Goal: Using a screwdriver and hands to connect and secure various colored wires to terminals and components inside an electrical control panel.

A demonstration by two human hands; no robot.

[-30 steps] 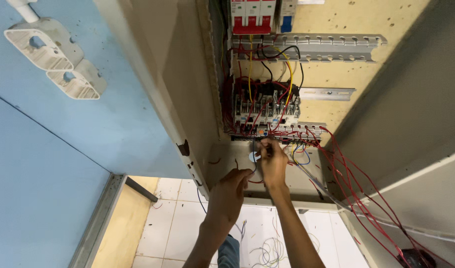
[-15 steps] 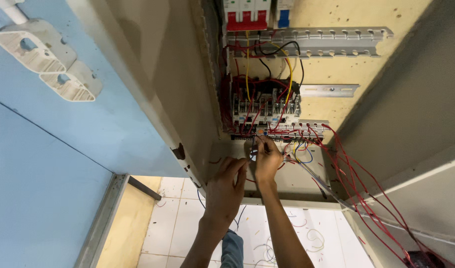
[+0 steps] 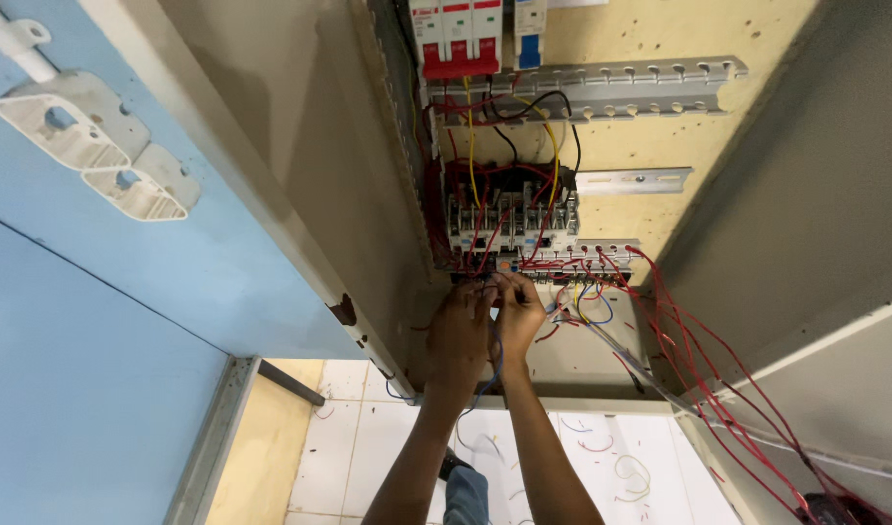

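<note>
Two hands work at the middle of the frame, a left hand (image 3: 458, 331) and a right hand (image 3: 520, 313), touching each other under the wiring.

One open cabinet (image 3: 757, 194) fills the centre and right.

Two slotted metal rails show inside it: a long rail (image 3: 621, 87) near the top and a short rail (image 3: 633, 180) below it.

One red-and-white breaker (image 3: 456, 34) sits at top centre, with one blue-and-white breaker (image 3: 530, 24) just beside it.

Two white boxes (image 3: 96, 146) hang on the blue wall at upper left.

The red wires are too many and too tangled to count.
</note>
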